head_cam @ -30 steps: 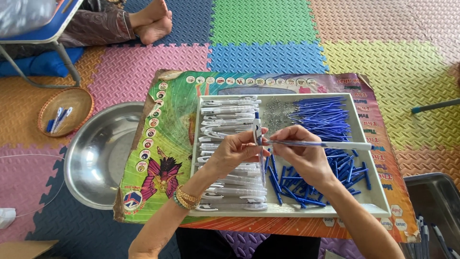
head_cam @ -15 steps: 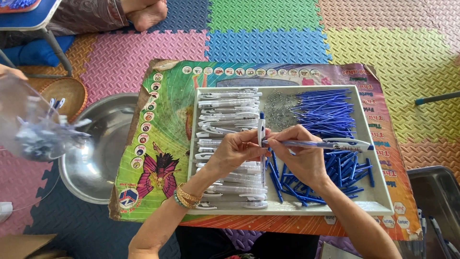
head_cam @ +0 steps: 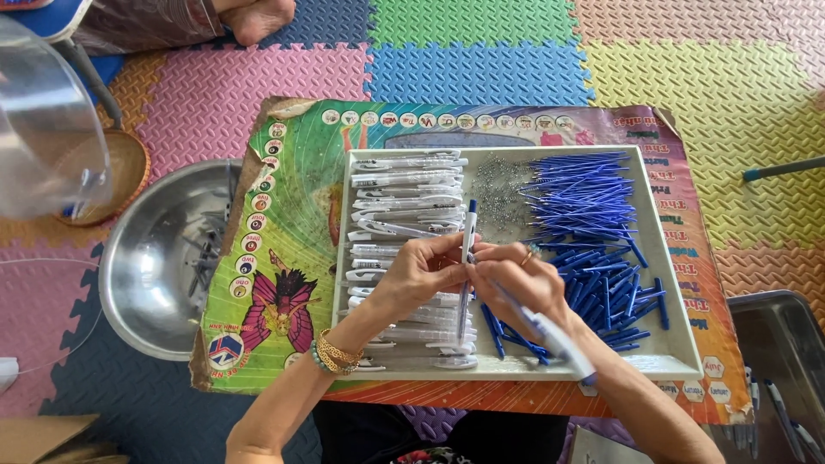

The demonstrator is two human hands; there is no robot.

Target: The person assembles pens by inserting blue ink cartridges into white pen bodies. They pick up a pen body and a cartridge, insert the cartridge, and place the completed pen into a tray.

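At the far left, at about nine o'clock, a clear plastic container (head_cam: 47, 129) is now hanging tilted over the woven basket (head_cam: 125, 172); half a second ago it was lower and held a blurred clutch of pens. The steel bowl (head_cam: 163, 258) is sitting just right of it on the foam floor mat (head_cam: 481, 51), with a few dark pieces now lying in it. Next comes the colourful printed board (head_cam: 284, 249), serving as a tabletop, and on it the white tray (head_cam: 679, 344).

In the tray's left part, white pen barrels (head_cam: 404, 185) are lying stacked; the silvery springs (head_cam: 498, 185) are heaped at twelve o'clock, and the blue refills (head_cam: 584, 193) are filling the right part.

The left hand (head_cam: 421, 275), wearing a beaded bracelet (head_cam: 331, 354) at the wrist, is closing its fingers around a white pen (head_cam: 467, 258), which is standing nearly upright over the tray's middle, blue tip toward twelve o'clock. A second ago that hand was pinching a pen lying crosswise. The right hand (head_cam: 520, 288), ring on one finger, is touching the same pen from three o'clock while also gripping a second pen (head_cam: 550, 331) that is pointing toward five o'clock; earlier this one was pointing toward three o'clock.
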